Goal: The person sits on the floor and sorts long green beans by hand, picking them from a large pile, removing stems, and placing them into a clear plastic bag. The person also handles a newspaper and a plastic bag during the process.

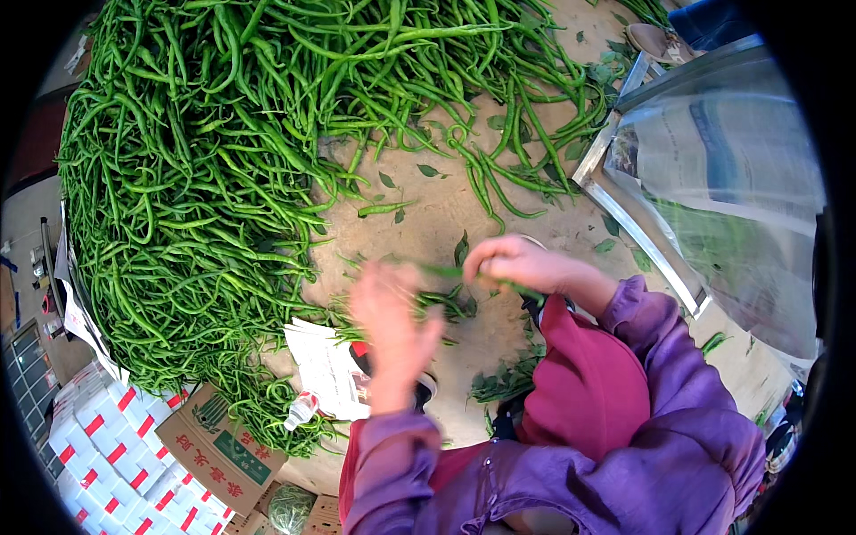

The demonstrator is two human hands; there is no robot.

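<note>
A great heap of long green chili peppers [200,167] covers the floor ahead and to the left. My left hand [394,321], blurred by motion, is over several green peppers at the heap's near edge; its grip cannot be made out. Fingers curled, my right hand [515,264] holds a green pepper [525,291], whose blurred far part points towards my left hand. Loose peppers [491,180] and leaves lie on the floor beyond both hands. A pile of green leaves [505,381] rests beside my knee.
Printed paper sheets [324,368] and a plastic bottle [302,409] lie left of me. Farther left are a printed cardboard box [224,448] and stacked white boxes [120,441] with red tape. At right stands a metal-framed panel [722,180] with clear plastic. A person's shoe [659,43] shows at top right.
</note>
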